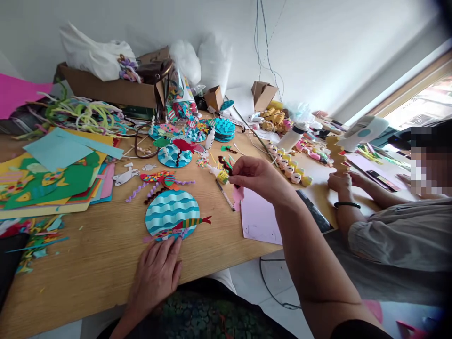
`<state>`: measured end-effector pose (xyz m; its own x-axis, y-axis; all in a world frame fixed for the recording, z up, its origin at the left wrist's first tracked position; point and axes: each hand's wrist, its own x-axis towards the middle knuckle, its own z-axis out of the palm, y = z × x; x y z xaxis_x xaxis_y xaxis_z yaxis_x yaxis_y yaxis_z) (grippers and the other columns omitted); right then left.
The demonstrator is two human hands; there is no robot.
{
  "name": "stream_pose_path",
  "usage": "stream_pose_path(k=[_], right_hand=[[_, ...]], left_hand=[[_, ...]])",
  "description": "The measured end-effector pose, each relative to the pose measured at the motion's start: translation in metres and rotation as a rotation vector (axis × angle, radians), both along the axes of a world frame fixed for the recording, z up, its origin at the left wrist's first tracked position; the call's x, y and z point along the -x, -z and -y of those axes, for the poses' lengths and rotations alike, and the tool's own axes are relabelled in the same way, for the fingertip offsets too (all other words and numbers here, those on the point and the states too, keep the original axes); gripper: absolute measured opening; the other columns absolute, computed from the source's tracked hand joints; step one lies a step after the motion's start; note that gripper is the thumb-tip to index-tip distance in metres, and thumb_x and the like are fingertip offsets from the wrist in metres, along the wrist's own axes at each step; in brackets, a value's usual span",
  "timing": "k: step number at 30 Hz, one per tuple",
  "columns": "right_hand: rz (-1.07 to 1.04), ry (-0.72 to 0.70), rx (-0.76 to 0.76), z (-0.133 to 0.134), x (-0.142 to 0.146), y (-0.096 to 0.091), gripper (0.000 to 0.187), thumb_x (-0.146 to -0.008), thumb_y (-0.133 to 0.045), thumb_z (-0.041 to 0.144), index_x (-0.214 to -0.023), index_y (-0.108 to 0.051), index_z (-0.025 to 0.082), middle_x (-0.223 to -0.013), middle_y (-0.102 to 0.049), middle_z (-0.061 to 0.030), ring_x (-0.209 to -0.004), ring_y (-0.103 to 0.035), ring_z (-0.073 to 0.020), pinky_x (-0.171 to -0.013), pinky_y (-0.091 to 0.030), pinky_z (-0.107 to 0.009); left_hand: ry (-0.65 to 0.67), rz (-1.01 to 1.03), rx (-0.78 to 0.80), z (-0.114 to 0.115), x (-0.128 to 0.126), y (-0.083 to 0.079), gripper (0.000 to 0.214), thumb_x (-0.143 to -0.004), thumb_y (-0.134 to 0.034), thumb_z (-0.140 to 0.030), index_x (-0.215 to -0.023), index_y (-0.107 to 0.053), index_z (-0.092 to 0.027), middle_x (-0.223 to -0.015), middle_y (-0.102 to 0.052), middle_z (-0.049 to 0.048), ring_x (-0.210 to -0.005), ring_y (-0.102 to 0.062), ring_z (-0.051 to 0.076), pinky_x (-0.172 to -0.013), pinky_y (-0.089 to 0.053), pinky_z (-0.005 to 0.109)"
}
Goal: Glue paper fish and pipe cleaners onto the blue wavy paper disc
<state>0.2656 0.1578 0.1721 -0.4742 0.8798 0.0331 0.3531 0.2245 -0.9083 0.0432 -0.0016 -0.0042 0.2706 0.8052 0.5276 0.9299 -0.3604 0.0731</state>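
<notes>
Coloured paper sheets (52, 179) and a glue bottle (219, 173) crowd the table (99, 263). Left hand (157, 273) lies open, touching the blue wave disc (172, 212); right hand (256, 176) pinches a pink paper piece (238, 194) above a pink sheet (257, 219).

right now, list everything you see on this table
fish wave disc: one, blue-white, near edge of table
second wave disc: one, blue-white, centre back
paper sheets: stack, mixed colours, left
pipe cleaners: heap, green-yellow, back left
cardboard box: one, brown, back left
pink sheet: one, pale pink, table's right edge
white bottle: one, white, back right
co-worker's hand: one, black wristband, right
left hand: one, open, fingertips on fish wave disc
right hand: one, pinching pink scrap
</notes>
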Motion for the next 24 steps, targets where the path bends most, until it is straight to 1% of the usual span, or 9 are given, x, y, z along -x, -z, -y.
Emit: stream_pose_path(k=[2,5,8,10,12,15,17,20,24], right_hand=[[-0.103,-0.049,0.073,-0.002,0.001,0.001,0.017,-0.07,-0.063,0.02,-0.078,-0.047,0.019,-0.053,-0.051,0.0087,-0.043,-0.049,-0.0052,-0.043,-0.035,-0.018],[-0.186,-0.132,0.132,-0.005,0.006,0.008,0.021,-0.072,-0.062,0.019,-0.089,-0.049,0.02,-0.053,-0.051,0.0098,-0.041,-0.045,-0.0036,-0.041,-0.033,-0.016],[-0.245,-0.189,0.216,-0.008,0.013,0.021,0.017,-0.073,-0.062,0.023,-0.088,-0.056,0.018,-0.056,-0.053,0.0069,-0.046,-0.046,-0.0036,-0.042,-0.034,-0.015],[-0.282,-0.197,0.311,-0.011,0.018,0.031,0.016,-0.073,-0.062,0.028,-0.083,-0.059,0.016,-0.061,-0.057,0.0032,-0.051,-0.05,-0.005,-0.044,-0.036,-0.016],[-0.325,-0.18,0.401,-0.014,0.022,0.042,0.02,-0.072,-0.063,0.032,-0.083,-0.059,0.016,-0.069,-0.062,-0.0003,-0.058,-0.054,-0.0072,-0.05,-0.04,-0.018],[-0.395,-0.145,0.489,-0.02,0.025,0.06,0.031,-0.065,-0.07,0.032,-0.089,-0.059,0.017,-0.077,-0.064,-0.0019,-0.067,-0.058,-0.0101,-0.057,-0.044,-0.021],[-0.422,-0.108,0.503,-0.023,0.027,0.07,0.037,-0.057,-0.075,0.029,-0.087,-0.058,0.017,-0.075,-0.065,-0.0015,-0.067,-0.059,-0.0109,-0.058,-0.044,-0.021],[-0.412,-0.034,0.462,-0.027,0.03,0.079,0.041,-0.049,-0.079,0.026,-0.08,-0.056,0.016,-0.067,-0.065,0.0003,-0.059,-0.058,-0.0102,-0.055,-0.041,-0.021],[-0.318,0.05,0.37,-0.027,0.037,0.082,0.029,-0.057,-0.074,0.033,-0.073,-0.059,0.016,-0.058,-0.062,0.0024,-0.052,-0.055,-0.0083,-0.047,-0.033,-0.018]], left_hand=[[-0.005,0.009,0.012,0.0,-0.001,-0.001,0.034,-0.083,-0.044,-0.024,-0.113,-0.059,-0.016,-0.104,-0.064,0.009,-0.093,-0.054,0.024,-0.083,-0.038,0.038],[-0.011,0.023,0.03,0.001,-0.001,-0.003,0.034,-0.084,-0.043,-0.024,-0.113,-0.059,-0.016,-0.104,-0.064,0.0087,-0.094,-0.054,0.023,-0.085,-0.038,0.038],[-0.022,0.033,0.044,0.001,-0.002,-0.003,0.034,-0.084,-0.043,-0.024,-0.113,-0.059,-0.017,-0.104,-0.064,0.0085,-0.094,-0.053,0.023,-0.086,-0.038,0.037],[-0.033,0.036,0.053,0.001,-0.003,-0.002,0.034,-0.084,-0.042,-0.024,-0.113,-0.059,-0.018,-0.104,-0.064,0.0081,-0.095,-0.054,0.022,-0.087,-0.037,0.037],[-0.039,0.035,0.06,0.001,-0.003,-0.002,0.034,-0.084,-0.042,-0.024,-0.113,-0.059,-0.019,-0.105,-0.064,0.0079,-0.095,-0.054,0.022,-0.088,-0.037,0.037],[-0.035,0.035,0.061,0.001,-0.002,-0.001,0.034,-0.084,-0.042,-0.023,-0.113,-0.058,-0.018,-0.106,-0.064,0.0078,-0.095,-0.054,0.022,-0.088,-0.037,0.037],[-0.028,0.031,0.051,0.0,-0.002,-0.001,0.034,-0.084,-0.042,-0.023,-0.113,-0.058,-0.018,-0.105,-0.064,0.0081,-0.094,-0.054,0.022,-0.087,-0.038,0.038],[-0.019,0.017,0.036,0.0,-0.001,0.0,0.033,-0.084,-0.043,-0.023,-0.113,-0.058,-0.017,-0.104,-0.064,0.009,-0.092,-0.055,0.022,-0.086,-0.038,0.038],[0.006,-0.015,0.021,0.0,0.001,0.001,0.034,-0.084,-0.043,-0.022,-0.114,-0.056,-0.014,-0.105,-0.064,0.0102,-0.093,-0.055,0.023,-0.086,-0.038,0.039]])
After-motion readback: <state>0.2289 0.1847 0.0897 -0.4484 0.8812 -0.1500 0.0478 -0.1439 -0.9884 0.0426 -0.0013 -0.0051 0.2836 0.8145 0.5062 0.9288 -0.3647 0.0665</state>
